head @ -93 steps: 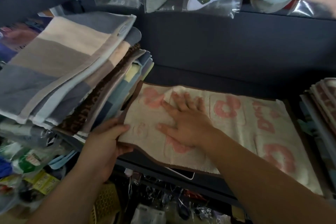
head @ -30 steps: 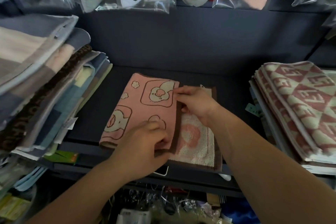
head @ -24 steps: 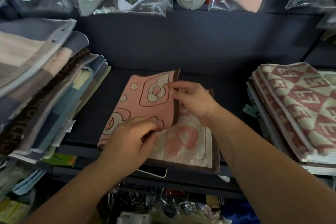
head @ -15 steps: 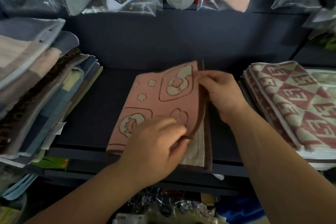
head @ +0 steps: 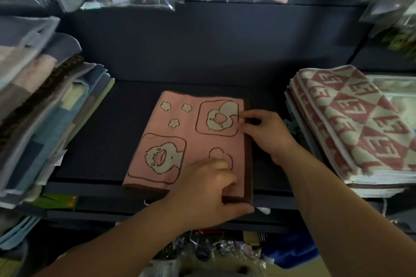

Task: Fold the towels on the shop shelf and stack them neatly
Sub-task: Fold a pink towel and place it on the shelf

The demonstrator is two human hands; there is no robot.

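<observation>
Folded towel (head: pixel 193 141) lies mid shelf (head: pixel 108 141). L hand (head: pixel 209 191) pinches its 5 o'clock corner, R hand (head: pixel 267 135) its 3 o'clock edge. Let go too fast & the fold may pop open; a tug may slide it off the front.

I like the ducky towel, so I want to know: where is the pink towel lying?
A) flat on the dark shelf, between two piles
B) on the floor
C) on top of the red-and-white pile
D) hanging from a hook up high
A: the pink towel lies folded flat on the dark shelf, with the striped pile to its left and the red-and-white pile to its right.
</observation>
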